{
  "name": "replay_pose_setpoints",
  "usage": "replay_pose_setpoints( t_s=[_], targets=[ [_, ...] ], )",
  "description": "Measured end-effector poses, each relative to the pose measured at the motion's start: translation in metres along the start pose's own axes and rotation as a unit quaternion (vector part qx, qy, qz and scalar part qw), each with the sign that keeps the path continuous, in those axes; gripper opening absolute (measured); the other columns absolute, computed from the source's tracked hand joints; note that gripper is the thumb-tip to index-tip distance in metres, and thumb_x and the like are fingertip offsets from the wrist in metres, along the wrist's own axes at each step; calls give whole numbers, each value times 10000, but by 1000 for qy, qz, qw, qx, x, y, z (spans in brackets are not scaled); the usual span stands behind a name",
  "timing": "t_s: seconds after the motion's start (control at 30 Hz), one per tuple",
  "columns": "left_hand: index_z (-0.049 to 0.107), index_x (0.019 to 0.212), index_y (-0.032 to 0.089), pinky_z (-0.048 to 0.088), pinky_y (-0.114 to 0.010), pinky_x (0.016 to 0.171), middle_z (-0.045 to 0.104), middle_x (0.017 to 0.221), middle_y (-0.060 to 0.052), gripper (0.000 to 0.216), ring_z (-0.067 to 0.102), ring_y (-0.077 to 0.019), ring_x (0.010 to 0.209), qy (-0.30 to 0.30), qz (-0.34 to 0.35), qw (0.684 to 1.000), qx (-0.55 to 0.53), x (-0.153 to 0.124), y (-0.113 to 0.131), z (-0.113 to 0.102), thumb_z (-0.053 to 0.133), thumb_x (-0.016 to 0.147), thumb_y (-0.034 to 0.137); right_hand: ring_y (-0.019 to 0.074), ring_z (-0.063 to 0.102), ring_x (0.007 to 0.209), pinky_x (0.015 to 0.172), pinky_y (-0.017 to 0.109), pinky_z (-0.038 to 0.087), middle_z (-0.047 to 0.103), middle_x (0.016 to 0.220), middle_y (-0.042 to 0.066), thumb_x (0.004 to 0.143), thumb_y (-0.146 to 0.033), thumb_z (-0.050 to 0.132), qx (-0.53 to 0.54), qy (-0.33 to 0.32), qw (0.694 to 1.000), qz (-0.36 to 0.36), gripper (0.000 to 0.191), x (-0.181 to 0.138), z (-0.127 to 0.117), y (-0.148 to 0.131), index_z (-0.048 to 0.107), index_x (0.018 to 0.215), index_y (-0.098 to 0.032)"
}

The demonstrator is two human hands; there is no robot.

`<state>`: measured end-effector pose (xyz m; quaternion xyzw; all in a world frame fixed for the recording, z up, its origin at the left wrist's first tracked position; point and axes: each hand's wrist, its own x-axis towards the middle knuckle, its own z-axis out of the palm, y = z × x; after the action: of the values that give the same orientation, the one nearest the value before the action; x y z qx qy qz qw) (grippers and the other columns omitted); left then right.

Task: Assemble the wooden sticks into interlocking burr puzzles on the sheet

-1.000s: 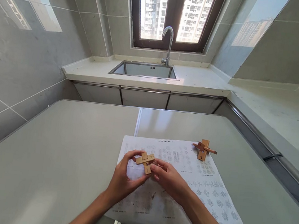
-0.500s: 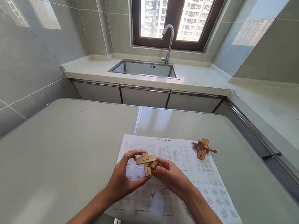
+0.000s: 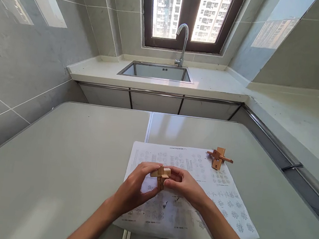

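A small wooden interlocking puzzle (image 3: 162, 175) is held above a printed paper sheet (image 3: 219, 204) on the table. My left hand (image 3: 136, 188) grips it from the left, fingers curled round the crossed blocks. From the right, my right hand (image 3: 184, 188) pinches the same puzzle with thumb and fingers closed. A second wooden puzzle (image 3: 218, 158) of crossed sticks lies on the sheet's far right corner, apart from both hands.
The grey table (image 3: 55, 161) has a seam running down its middle. Beyond it a counter holds a steel sink (image 3: 157, 72) and a tap (image 3: 182, 45) under a window. Another counter (image 3: 299, 113) runs along the right.
Both hands have closed in round the wooden puzzle and turned it, so less of it shows. The view has shifted slightly; the second puzzle has stayed put.
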<state>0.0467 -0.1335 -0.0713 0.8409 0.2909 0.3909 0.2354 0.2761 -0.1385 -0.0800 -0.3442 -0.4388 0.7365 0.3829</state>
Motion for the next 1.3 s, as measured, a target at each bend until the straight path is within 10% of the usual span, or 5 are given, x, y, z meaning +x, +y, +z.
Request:
replay_pose_setpoints(
  t_s=[0.47, 0.83, 1.3],
  targets=[
    [477, 1448, 309, 602, -418, 1019, 674, 1372, -75, 690, 692, -250, 1198, 36, -88, 995, -8, -1, 7, 0, 836, 869, 201, 252, 738, 1007, 950, 415, 560, 766, 1121, 75, 967, -661, 654, -86, 52, 990, -104, 534, -1, 15, 8, 587, 1324, -270],
    [459, 1439, 326, 561, -443, 1088, 684, 1382, -72, 761, 673, -258, 1255, 34, -109, 987, -111, -1, 14, 2, 879, 816, 207, 159, 472, 630, 611, 294, 380, 511, 707, -14, 1058, -399, 493, -391, 170, 867, -256, 338, -3, 7, 19, 495, 763, -233],
    [426, 1509, 326, 593, -467, 1086, 672, 1410, -88, 691, 676, -270, 1285, 21, -58, 998, 7, -4, 5, 0, 789, 926, 251, 115, 374, 471, 482, 272, 292, 412, 521, -60, 995, -642, 533, -198, 141, 964, -112, 537, 1, 18, 16, 411, 653, -246]
  ],
)
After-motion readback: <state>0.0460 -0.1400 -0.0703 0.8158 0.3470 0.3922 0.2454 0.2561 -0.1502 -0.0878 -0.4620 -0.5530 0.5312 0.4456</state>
